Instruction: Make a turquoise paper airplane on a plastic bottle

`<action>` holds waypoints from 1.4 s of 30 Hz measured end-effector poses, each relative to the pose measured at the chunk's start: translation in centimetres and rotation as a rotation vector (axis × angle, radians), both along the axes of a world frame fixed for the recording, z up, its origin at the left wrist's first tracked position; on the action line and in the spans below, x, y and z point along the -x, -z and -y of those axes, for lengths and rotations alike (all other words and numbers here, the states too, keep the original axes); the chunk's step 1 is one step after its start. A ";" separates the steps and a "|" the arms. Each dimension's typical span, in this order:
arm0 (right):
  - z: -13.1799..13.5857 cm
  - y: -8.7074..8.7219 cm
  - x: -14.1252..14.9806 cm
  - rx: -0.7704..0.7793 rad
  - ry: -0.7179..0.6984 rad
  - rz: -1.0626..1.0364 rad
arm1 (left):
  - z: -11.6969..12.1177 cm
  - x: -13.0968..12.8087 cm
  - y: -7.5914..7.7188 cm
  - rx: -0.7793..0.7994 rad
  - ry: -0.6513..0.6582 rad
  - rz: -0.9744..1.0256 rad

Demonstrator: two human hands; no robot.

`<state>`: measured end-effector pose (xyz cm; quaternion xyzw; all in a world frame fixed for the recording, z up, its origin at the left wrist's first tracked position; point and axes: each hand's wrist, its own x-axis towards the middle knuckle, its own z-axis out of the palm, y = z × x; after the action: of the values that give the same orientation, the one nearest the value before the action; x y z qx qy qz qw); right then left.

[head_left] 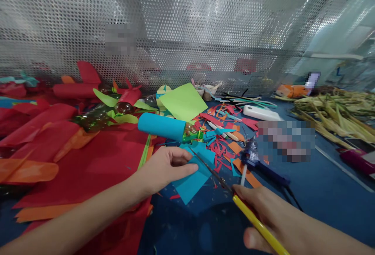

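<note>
Scissors with long thin metal blades and a yellow handle [259, 223] lie across a bright-blue, thin paper-like sheet [190, 184] — that sheet is near the middle of the view, over the dark-blue tabletop [328, 200], just on the near side of a green see-through bottle wrapped in bright blue [162, 126].

For a clean cut I'd hold the sheet taut, feed it toward the pivot and cut with the deeper part of the blades, not the tips. Keep the scissors steady and turn the sheet with the other hand. Main risk as I read it: blade tips sit very near the left fingertips, so shift that grip back from the line. Red and orange cut scraps [219, 151] lie close behind; worth keeping them out of the blades.

Pose: left hand [164, 167] pinches the sheet, thumb on the near side, fingers on the far side, forearm running in from lower left. Right hand [268, 210] is wrapped around the yellow handle, forearm from lower right, one finger reaching forward beside the pivot, another digit showing on the near side of the handle. Blades point up and left, away from the body. How far apart they are I can't tell — they read almost as a single line from here
</note>
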<state>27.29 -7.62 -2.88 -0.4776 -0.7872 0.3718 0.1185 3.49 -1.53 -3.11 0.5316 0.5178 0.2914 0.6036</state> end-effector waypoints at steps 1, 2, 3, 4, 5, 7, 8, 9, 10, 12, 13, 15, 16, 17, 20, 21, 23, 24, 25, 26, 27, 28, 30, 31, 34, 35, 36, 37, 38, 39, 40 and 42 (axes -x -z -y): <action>0.0 0.3 0.0 0.017 0.001 0.003 | -0.1 0.1 0.2 -0.020 0.017 -0.012; -0.2 0.6 0.0 0.037 0.000 0.003 | -0.3 0.1 0.5 -0.045 0.036 -0.021; -0.4 0.8 0.0 0.051 0.005 0.004 | -0.4 0.2 0.7 -0.070 0.060 -0.029; -0.9 0.8 -0.1 0.055 0.023 0.016 | -0.5 0.2 0.9 -0.094 0.088 -0.040; -1.5 0.8 -0.3 0.037 0.059 0.044 | -0.6 0.3 1.1 -0.118 0.120 -0.060; -3.4 0.3 -0.9 -0.067 0.158 0.166 | -0.6 0.3 1.4 -0.175 0.197 -0.146; -4.6 -0.1 -1.3 -0.174 0.205 0.254 | -0.5 0.2 1.5 -0.219 0.229 -0.209; -5.9 -0.5 -1.7 -0.288 0.227 0.337 | -0.3 0.2 1.6 -0.272 0.256 -0.276; -7.1 -0.8 -2.1 -0.381 0.285 0.465 | -0.1 0.1 1.7 -0.329 0.277 -0.336; -9.5 -1.3 -2.7 -0.456 0.346 0.680 | 0.5 -0.2 1.8 -0.413 0.311 -0.409; -10.4 -1.4 -2.8 -0.456 0.360 0.697 | 0.8 -0.3 1.8 -0.430 0.324 -0.417; -12.1 -1.2 -2.6 -0.448 0.374 0.702 | 1.4 -0.7 1.9 -0.428 0.344 -0.393; -12.7 -1.0 -2.5 -0.445 0.379 0.694 | 1.6 -0.8 2.0 -0.425 0.355 -0.380; -13.3 -0.7 -2.2 -0.444 0.378 0.687 | 1.9 -1.0 2.0 -0.428 0.375 -0.377; -14.8 -0.1 -1.6 -0.450 0.355 0.651 | 2.3 -1.4 2.1 -0.490 0.467 -0.404; -15.1 0.0 -1.4 -0.456 0.340 0.633 | 2.4 -1.5 2.2 -0.520 0.495 -0.410; -15.1 -0.1 -1.1 -0.478 0.296 0.585 | 2.5 -1.5 2.4 -0.563 0.527 -0.397; -14.7 -0.3 -1.0 -0.494 0.271 0.553 | 2.4 -1.5 2.4 -0.570 0.526 -0.389; -14.1 -0.5 -0.8 -0.509 0.243 0.517 | 2.4 -1.5 2.5 -0.566 0.514 -0.384; -13.2 -0.7 -0.6 -0.519 0.212 0.479 | 2.2 -1.5 2.7 -0.553 0.493 -0.381; -12.1 -0.9 -0.3 -0.521 0.169 0.427 | 2.1 -1.4 2.8 -0.532 0.461 -0.378; -10.9 -1.0 -0.1 -0.499 0.110 0.382 | 1.9 -1.4 2.9 -0.501 0.425 -0.372; -8.3 -0.8 0.4 -0.389 -0.111 0.164 | 1.6 -1.4 3.1 -0.426 0.359 -0.338; -7.1 -0.4 0.6 -0.335 -0.214 0.071 | 1.4 -1.4 3.3 -0.385 0.338 -0.310; -4.7 1.2 0.8 -0.300 -0.306 -0.009 | 0.9 -1.5 3.6 -0.284 0.320 -0.210; -4.4 1.8 0.9 -0.317 -0.303 -0.015 | 0.8 -1.5 3.7 -0.261 0.316 -0.184; -4.3 2.4 0.9 -0.334 -0.290 -0.028 | 0.7 -1.4 3.8 -0.247 0.308 -0.168; -4.2 2.9 0.9 -0.350 -0.279 -0.056 | 0.7 -1.4 3.8 -0.247 0.295 -0.161; -4.3 3.3 0.9 -0.360 -0.268 -0.094 | 0.8 -1.3 3.9 -0.267 0.281 -0.166; -4.5 3.7 0.9 -0.365 -0.258 -0.133 | 0.9 -1.2 3.8 -0.309 0.276 -0.195; -4.6 4.0 0.9 -0.364 -0.254 -0.163 | 1.1 -1.0 3.8 -0.381 0.276 -0.242; -4.7 4.4 0.7 -0.359 -0.252 -0.198 | 1.6 -0.7 3.5 -0.585 0.310 -0.386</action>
<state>26.56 -2.90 -7.31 -0.3080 -0.8786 0.2828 0.2307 4.23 -3.09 -6.63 0.7985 0.4304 0.2269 0.3546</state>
